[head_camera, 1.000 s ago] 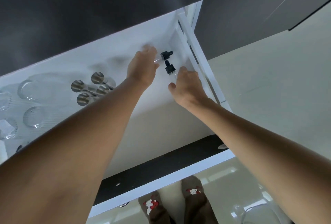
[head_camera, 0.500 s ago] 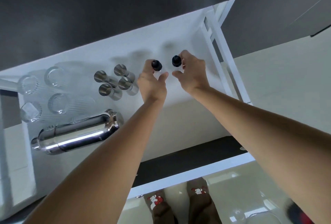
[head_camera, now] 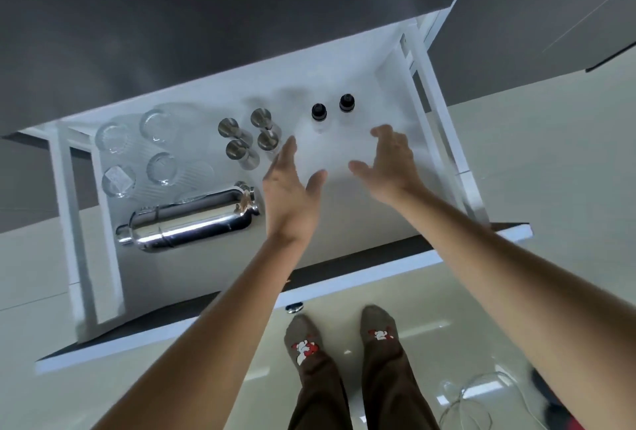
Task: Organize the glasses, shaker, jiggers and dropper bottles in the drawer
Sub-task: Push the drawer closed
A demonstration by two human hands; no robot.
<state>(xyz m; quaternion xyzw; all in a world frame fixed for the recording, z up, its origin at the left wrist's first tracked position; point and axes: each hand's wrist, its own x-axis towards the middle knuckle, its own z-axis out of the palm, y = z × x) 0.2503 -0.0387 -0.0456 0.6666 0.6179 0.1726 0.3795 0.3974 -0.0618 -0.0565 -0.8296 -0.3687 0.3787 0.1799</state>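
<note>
Both hands have released the dropper bottles and drawn back toward the drawer front. Glasses [head_camera: 156,151] stand grouped at the drawer [head_camera: 344,244] left, with the shaker [head_camera: 189,219] lying on its side in front of them. Jiggers [head_camera: 249,140] cluster next. The left hand [head_camera: 292,182] and right hand [head_camera: 389,161] hover with fingers spread, holding nothing. Dropper bottles [head_camera: 332,108] stand upright side by side beyond the fingertips. Judgement: placement appears complete; the next move is likely withdrawal, then closing the drawer gently to avoid toppling.

Both arms extended forward, forearms bare. Left hand [head_camera: 292,185] open, palm facing right, fingers [head_camera: 287,154] straight. Right hand [head_camera: 392,164] open, fingers slightly curled. Both empty, apart.
</note>
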